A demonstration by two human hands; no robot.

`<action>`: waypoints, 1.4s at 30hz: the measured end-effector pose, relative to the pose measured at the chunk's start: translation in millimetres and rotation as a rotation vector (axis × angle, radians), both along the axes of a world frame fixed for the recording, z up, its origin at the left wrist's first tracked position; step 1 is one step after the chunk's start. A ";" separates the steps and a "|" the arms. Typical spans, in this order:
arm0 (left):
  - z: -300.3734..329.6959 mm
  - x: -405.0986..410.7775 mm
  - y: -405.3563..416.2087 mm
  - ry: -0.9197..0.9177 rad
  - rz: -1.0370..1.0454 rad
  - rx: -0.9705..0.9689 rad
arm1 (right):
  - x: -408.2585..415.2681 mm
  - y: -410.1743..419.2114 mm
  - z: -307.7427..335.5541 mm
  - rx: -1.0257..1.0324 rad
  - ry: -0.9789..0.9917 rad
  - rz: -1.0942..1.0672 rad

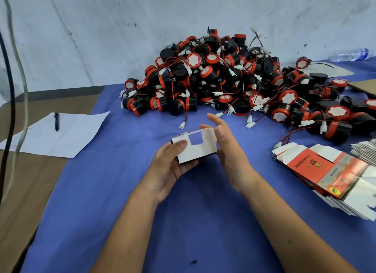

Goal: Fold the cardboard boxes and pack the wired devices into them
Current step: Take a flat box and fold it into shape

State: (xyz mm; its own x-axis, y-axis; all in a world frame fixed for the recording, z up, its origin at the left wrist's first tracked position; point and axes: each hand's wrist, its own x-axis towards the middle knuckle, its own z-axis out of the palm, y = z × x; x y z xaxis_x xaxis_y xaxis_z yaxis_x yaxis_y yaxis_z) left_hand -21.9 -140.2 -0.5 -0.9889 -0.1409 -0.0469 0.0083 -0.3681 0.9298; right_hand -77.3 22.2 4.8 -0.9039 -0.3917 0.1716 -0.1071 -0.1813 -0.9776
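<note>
A small cardboard box, white side towards me with a square cut-out in it, is held above the blue cloth at the centre. My left hand grips its left end, thumb on the front face and fingers underneath. My right hand touches its right end with fingers held nearly straight. A large heap of black-and-red wired devices with red wires and white plugs lies behind the box. A fanned stack of flat, unfolded boxes, red and white, lies at the right.
The blue cloth covers the table. At the left lie a white sheet of paper with a black pen on it. Cables hang at the far left. A plastic bottle lies at the back right.
</note>
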 end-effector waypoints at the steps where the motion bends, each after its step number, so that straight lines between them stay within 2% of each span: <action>1: -0.1 0.6 -0.5 -0.033 -0.018 -0.013 | 3.2 3.4 -2.4 -0.014 0.005 0.045; 3: 0.4 0.2 0.3 -0.075 -0.009 -0.036 | 3.4 3.6 -2.9 -0.015 0.027 0.070; 8: 2.4 0.1 5.8 -0.089 0.016 -0.127 | 2.2 0.5 -9.1 0.165 0.213 -0.018; 12: -1.3 -3.5 17.1 -0.015 0.169 -0.148 | 5.1 -5.1 -13.3 0.151 0.262 -0.165; 15: -6.9 -4.8 31.3 0.027 0.321 -0.035 | 15.0 -19.2 -16.6 0.042 0.228 -0.288; 18: -10.4 -4.3 44.7 0.048 0.313 0.160 | 28.7 -33.5 -18.2 0.069 0.230 -0.293; 20: -10.0 -5.0 46.2 0.062 0.300 0.185 | 33.0 -38.6 -21.2 0.260 0.346 -0.327; 22: -9.8 -6.6 42.4 0.078 0.352 0.139 | 34.1 -41.3 -20.2 0.494 0.575 -0.381; 23: -10.0 -6.2 39.9 0.079 0.378 0.097 | 34.6 -42.7 -18.6 0.548 0.675 -0.377; 25: -9.9 -6.5 34.4 0.056 0.404 0.029 | 35.3 -44.0 -18.0 0.516 0.777 -0.284; 27: -6.3 -5.0 28.8 0.043 0.419 0.005 | 35.8 -41.8 -18.3 0.378 0.697 -0.095; 29: -1.6 -3.5 23.7 0.128 0.429 0.004 | 37.5 -38.6 -16.8 0.209 0.553 0.024; 33: -2.9 -1.9 22.2 0.325 0.469 -0.379 | 39.8 -39.1 -10.8 0.010 0.354 -0.116; 37: -6.1 -6.0 17.9 0.335 0.391 -0.500 | 31.1 -32.7 -12.6 -0.133 0.004 -0.083; 39: -2.6 -4.1 18.4 0.391 0.350 -0.578 | 25.9 -28.0 -12.7 -0.141 -0.078 -0.102; 42: -1.8 -1.4 26.8 0.454 0.228 -0.594 | 20.5 -22.3 -11.9 -0.172 -0.139 -0.048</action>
State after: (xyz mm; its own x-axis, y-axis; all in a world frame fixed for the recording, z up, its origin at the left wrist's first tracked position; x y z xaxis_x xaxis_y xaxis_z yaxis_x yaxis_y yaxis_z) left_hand -23.3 -113.5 -2.4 -0.8365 -0.2181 0.5026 0.4510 0.2467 0.8577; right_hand -56.7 -0.1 -7.1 -0.9404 -0.3237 0.1045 0.0144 -0.3447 -0.9386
